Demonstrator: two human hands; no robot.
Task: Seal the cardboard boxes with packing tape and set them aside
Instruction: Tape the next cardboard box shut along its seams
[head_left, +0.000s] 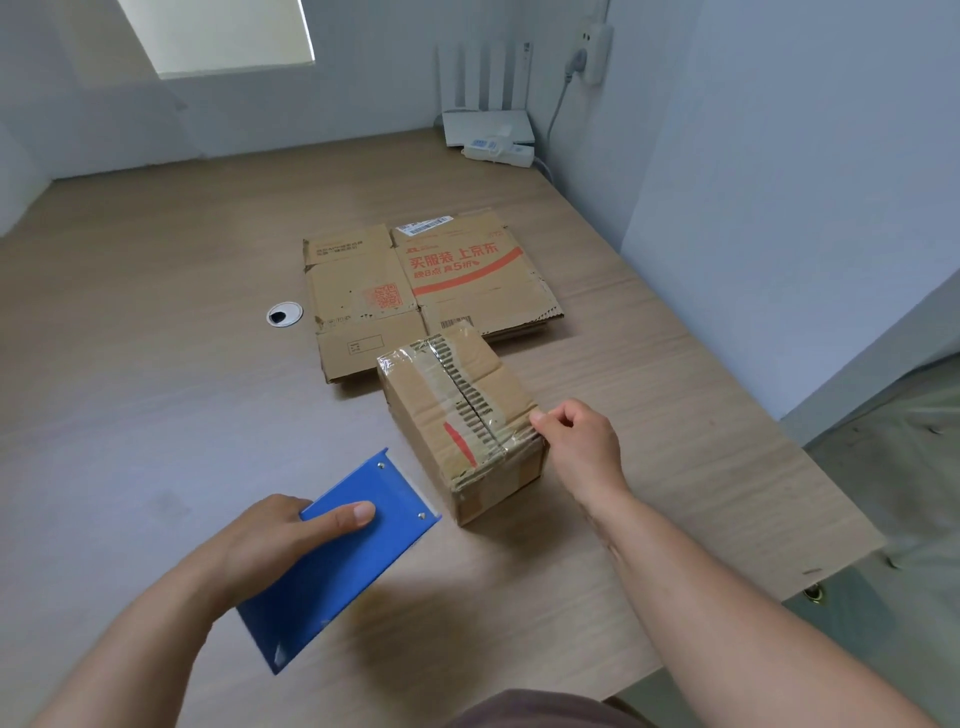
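Note:
A small closed cardboard box (457, 410) stands on the wooden table (156, 364), with clear tape along its top seam and over both ends. My right hand (576, 447) is at the box's near right top corner, thumb and forefinger pinched together on the edge there. My left hand (275, 535) grips a blue tape dispenser (332, 566) just left of and nearer than the box, thumb lying on its flat blue side. The tape roll itself is hidden under the dispenser.
Flattened cardboard boxes (415, 286) with red print lie stacked behind the small box. A round cable grommet (284, 314) sits to their left. A white router (488, 124) and power strip (498, 151) occupy the far right corner. The table's right edge (831, 493) drops off nearby.

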